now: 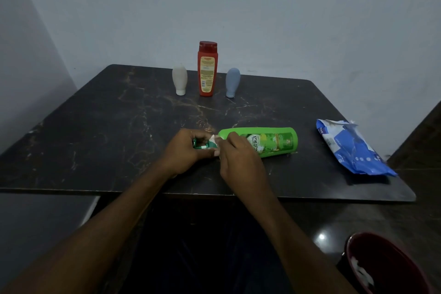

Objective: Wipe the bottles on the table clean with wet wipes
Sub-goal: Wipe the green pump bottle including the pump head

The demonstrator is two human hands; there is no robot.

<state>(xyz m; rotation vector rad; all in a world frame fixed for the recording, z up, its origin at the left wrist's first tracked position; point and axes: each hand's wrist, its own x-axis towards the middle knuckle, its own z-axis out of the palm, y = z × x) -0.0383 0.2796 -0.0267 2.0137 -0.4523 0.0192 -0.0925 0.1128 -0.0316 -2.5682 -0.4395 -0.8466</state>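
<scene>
We see the left hand (188,148) curled round the cap end of a green plastic bottle (274,142) lying on its side at the front of the dark marbled table (119,126). The right hand (238,157) pinches a white wet wipe (214,139), mostly hidden, at its neck. Right: a crumpled blue wipes pack (350,148). Rear: an upright red bottle (207,69) between a white squeeze bottle (179,80) and a grey-blue squeeze bottle (232,81). A dark red bin (386,262), cut off, holds white wads.
</scene>
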